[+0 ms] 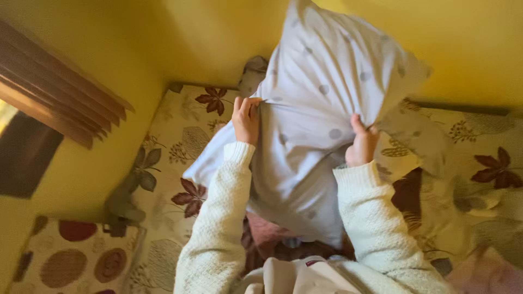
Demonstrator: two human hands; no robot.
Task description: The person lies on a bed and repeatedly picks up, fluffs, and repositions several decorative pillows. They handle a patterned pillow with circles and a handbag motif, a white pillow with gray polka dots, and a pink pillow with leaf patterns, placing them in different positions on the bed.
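Observation:
I hold up a pale lilac pillow (pixel 327 71) with faint grey dots, in a matching pillowcase that hangs down toward my lap. My left hand (pixel 246 118) pinches the fabric at the pillow's left side. On the right side my right hand (pixel 361 144) grips the cloth with the thumb pointing up. Both arms wear cream knitted sleeves. The pillow stands upright above the bed (pixel 180 141), and its lower end is hidden behind my arms.
The bed has a cream cover with dark red and grey leaf prints. A yellow wall (pixel 98 65) runs behind and to the left. A brown curtain (pixel 49 87) hangs at the far left. A cushion with round patches (pixel 76 261) lies at the lower left.

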